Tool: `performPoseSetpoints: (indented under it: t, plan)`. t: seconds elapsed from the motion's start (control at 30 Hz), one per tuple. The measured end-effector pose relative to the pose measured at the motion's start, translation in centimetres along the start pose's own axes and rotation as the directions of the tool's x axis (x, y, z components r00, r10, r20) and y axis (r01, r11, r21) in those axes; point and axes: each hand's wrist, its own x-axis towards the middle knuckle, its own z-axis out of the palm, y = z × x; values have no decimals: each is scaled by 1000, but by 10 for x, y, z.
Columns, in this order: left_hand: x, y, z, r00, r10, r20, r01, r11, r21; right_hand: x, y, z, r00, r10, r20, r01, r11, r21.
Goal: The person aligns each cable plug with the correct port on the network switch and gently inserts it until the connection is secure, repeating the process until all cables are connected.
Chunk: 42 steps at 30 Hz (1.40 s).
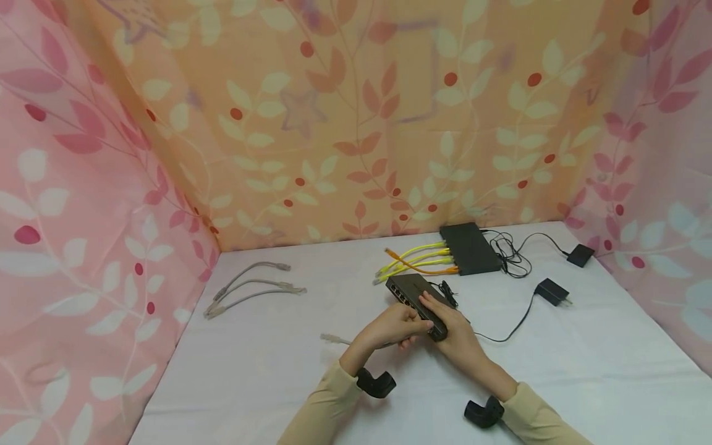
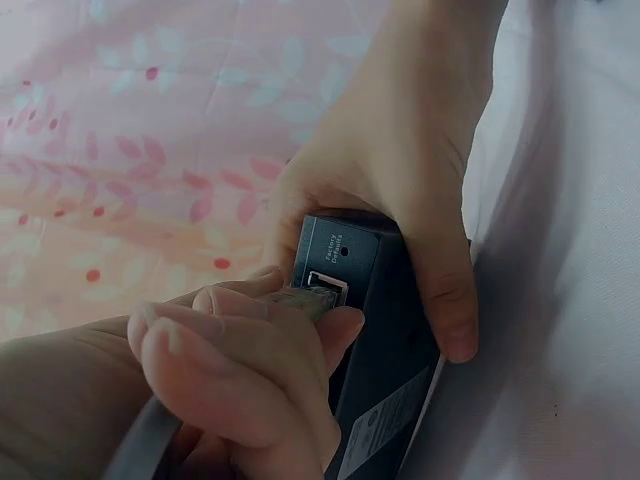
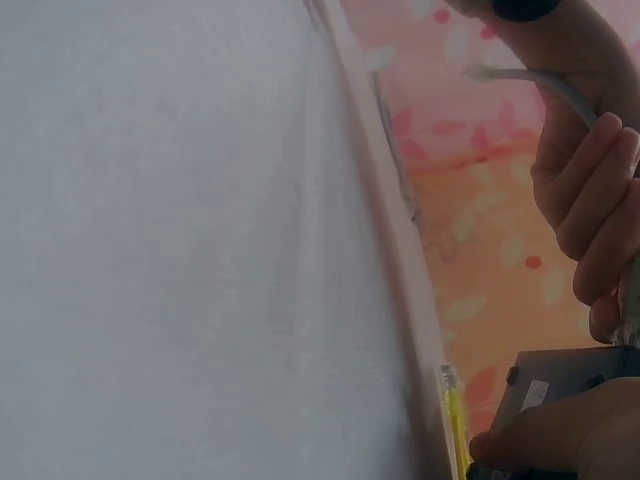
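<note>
My right hand grips a black network switch from its right side, tilted up off the table with its row of ports facing left. Between thumb and fingers my left hand pinches the plug end of a grey network cable. In the left wrist view the plug is right at the mouth of the end port, beside the "Factory Defaults" print; fingers hide part of it. The cable's free end sticks out behind the left hand, as the right wrist view also shows the grey cable.
Several grey cables lie at the left. At the back right is a second black box with yellow cables and an orange cable plugged in. Black power adapters and thin cords lie at the right. Patterned cloth surrounds the white table.
</note>
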Motion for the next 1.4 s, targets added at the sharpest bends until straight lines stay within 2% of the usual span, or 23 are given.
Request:
performPoseSetpoints:
  t: [0.23, 0.5, 0.57, 0.67, 0.8, 0.9, 1.13, 1.23, 1.4]
  plan:
    - [-1, 2, -3, 1000, -5, -2, 5, 1000, 17, 4, 4, -1, 998, -57, -9, 56, 997, -56]
    - [-7, 11, -10, 999, 41, 28, -45, 981, 188, 3, 4, 1, 997, -66, -49, 64, 997, -31]
    - [-10, 12, -13, 998, 57, 3, -56, 972, 230, 3, 4, 2, 996, -66, -56, 64, 997, -30]
    - [-15, 11, -20, 994, 70, -83, -42, 953, 301, 2, 5, 3, 996, -58, -61, 57, 998, -23]
    - [-23, 7, -35, 979, 75, -189, -6, 940, 340, 1, 6, 4, 997, -42, -72, 41, 999, -10]
    - [-29, 1, -47, 969, 70, -238, 11, 946, 324, 0, 7, 6, 997, -28, -71, 28, 1000, 1]
    - [-40, -14, -73, 934, 83, -348, 19, 959, 282, -2, 7, 7, 999, -6, -46, 7, 1000, 22]
    - [-45, -20, -85, 915, 89, -393, 25, 961, 275, -2, 6, 6, 999, 0, -42, 2, 999, 39]
    - [-52, -39, -107, 874, 79, -479, 60, 962, 267, -3, 6, 6, 999, 4, -35, -3, 999, 38]
